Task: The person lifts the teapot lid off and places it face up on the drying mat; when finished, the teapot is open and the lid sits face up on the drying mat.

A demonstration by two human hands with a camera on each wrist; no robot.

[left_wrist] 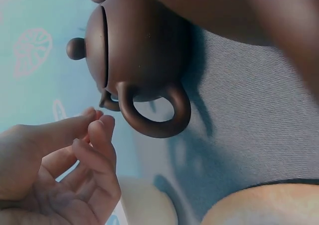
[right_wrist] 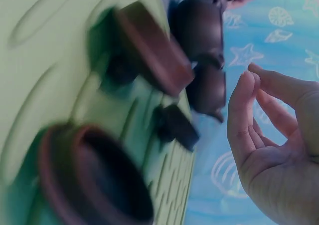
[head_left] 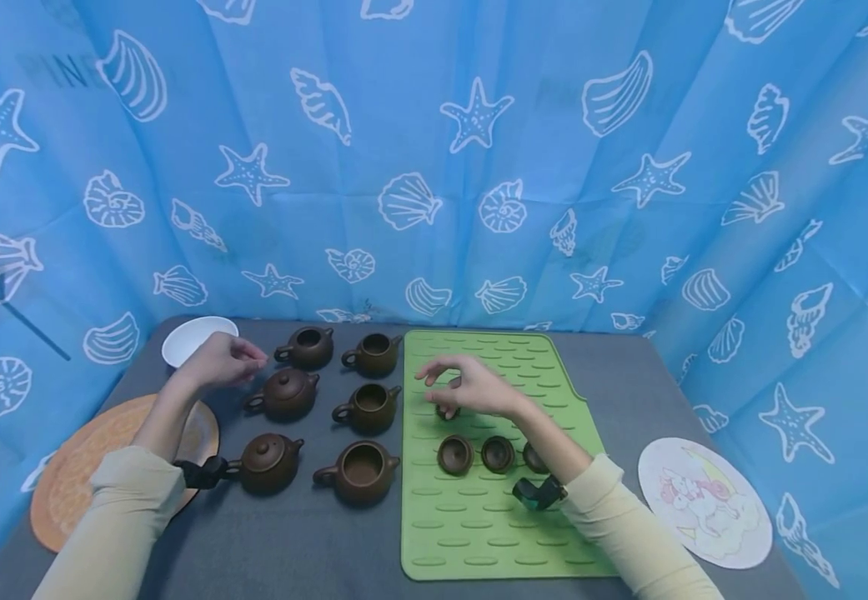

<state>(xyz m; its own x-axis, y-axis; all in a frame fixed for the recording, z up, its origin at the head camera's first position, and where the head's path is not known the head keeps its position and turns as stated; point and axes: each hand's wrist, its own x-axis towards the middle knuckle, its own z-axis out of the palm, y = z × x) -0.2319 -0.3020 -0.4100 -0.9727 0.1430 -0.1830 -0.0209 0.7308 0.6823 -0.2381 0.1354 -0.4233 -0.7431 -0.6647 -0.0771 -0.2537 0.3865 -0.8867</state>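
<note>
**Small lids [head_left: 455, 456], likely brittle**

At least 4 lie on the green mat [head_left: 426, 546], probably light and stiff; I'd pinch them edgewise. The right hand [head_left: 473, 387], empty, fingers narrowly apart, hovers there. Near a lidded teapot [head_left: 288, 395], the left hand [head_left: 225, 362], also empty, curls loosely.

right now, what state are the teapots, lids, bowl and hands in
rear-left teapot: lidless
middle-left teapot: lidded
front-left teapot: lidded
rear-right teapot: lidless
middle-right teapot: lidless
front-right teapot: lidless
lids: upside down on green mat; rightmost partly hidden
bowl: upright
left hand: empty
right hand: empty
</note>
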